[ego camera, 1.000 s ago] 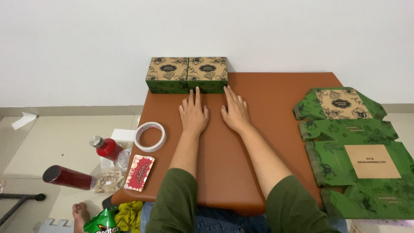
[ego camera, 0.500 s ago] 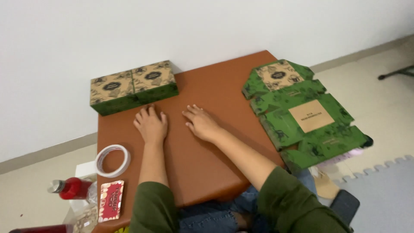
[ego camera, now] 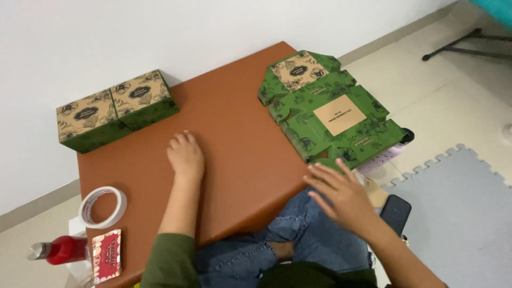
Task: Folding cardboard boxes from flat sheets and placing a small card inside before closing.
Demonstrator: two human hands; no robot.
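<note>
My left hand [ego camera: 185, 154] lies flat, palm down, on the brown table [ego camera: 234, 133], holding nothing. My right hand [ego camera: 341, 193] hovers open with fingers spread just off the table's right front corner, close to the near edge of a stack of flat, unfolded green floral cardboard boxes [ego camera: 330, 114]. Two folded green-and-tan boxes [ego camera: 114, 106] stand side by side at the table's far left, against the white wall, a hand's length beyond my left hand.
A roll of tape [ego camera: 102, 207] and a small red patterned packet [ego camera: 106, 255] lie on the table's near left corner. A red bottle [ego camera: 58, 250] lies beside it. A grey foam mat [ego camera: 458, 213] covers the floor at right; a dark object [ego camera: 394, 210] sits by my knee.
The view has swung to the right. My right hand left the tabletop and moved right toward the flat green boxes. My left hand stayed flat on the table.
</note>
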